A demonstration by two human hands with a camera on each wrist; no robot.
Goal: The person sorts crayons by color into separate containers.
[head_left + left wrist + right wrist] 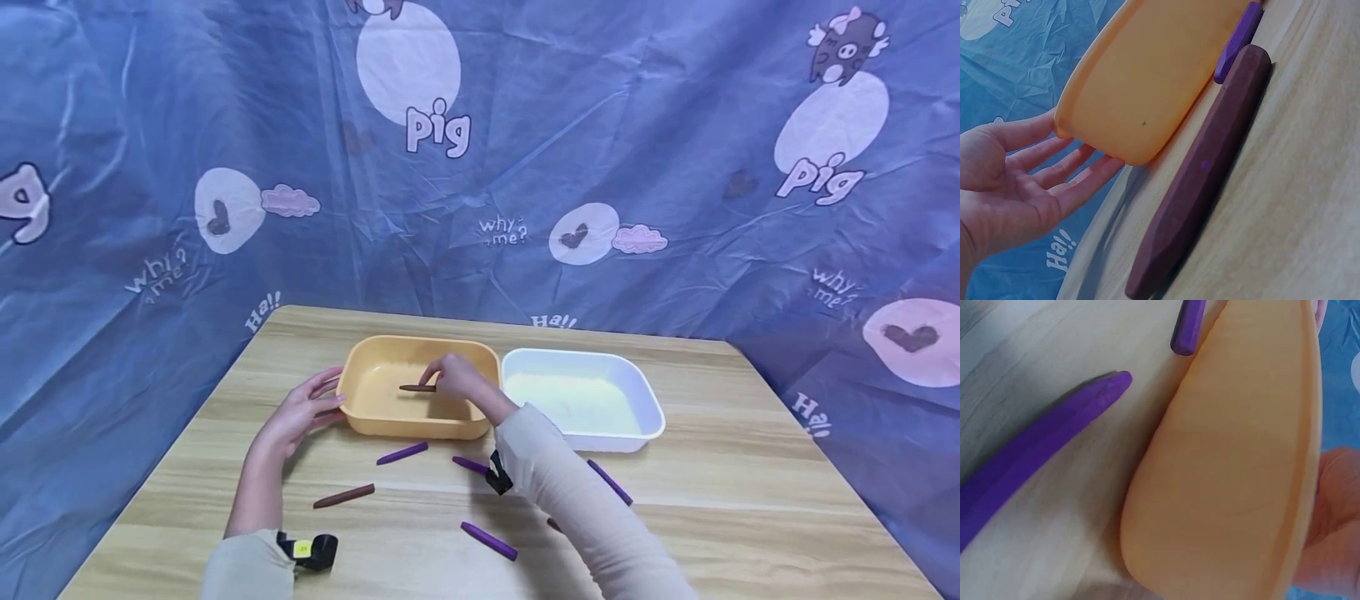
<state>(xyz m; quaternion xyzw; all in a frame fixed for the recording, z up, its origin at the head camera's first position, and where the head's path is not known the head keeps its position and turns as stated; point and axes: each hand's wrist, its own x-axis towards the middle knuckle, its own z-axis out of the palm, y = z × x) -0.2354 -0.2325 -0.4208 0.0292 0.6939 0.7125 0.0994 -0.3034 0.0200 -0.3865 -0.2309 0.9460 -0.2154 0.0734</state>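
One purple crayon point(489, 541) lies nearest my head camera on the wooden table point(390, 562). To its right, the right sleeve point(592, 508) covers most of a half-hidden brown crayon point(553, 525). Off to the left, a loose brown crayon point(344, 496) lies at a slant; only my left wrist camera shows me a purple fleck on its side. Right of the sleeve is a second purple crayon point(610, 482). A black wrist gadget point(500, 473) hides the near end of a third purple crayon point(468, 463), and a fourth purple crayon point(402, 453) rests just in front of the orange tray point(416, 427).

That tray stands side by side with the white tray point(600, 442), so close that I can't tell whether they touch. I see the white tray's pale floor. The left hand point(303, 408) is at the orange tray's left end, fingers stretched out; from the left wrist I see its thumb at the rim and fingertips at the wall below. The right hand point(457, 377) reaches inside the orange tray, pinching a pointed brown crayon point(417, 388); whether that crayon touches the bottom I can't tell. My right wrist camera gets the tray's outer wall instead, which blocks the pinched crayon. Behind the table hangs a blue cloth point(510, 275) printed with pigs and words.
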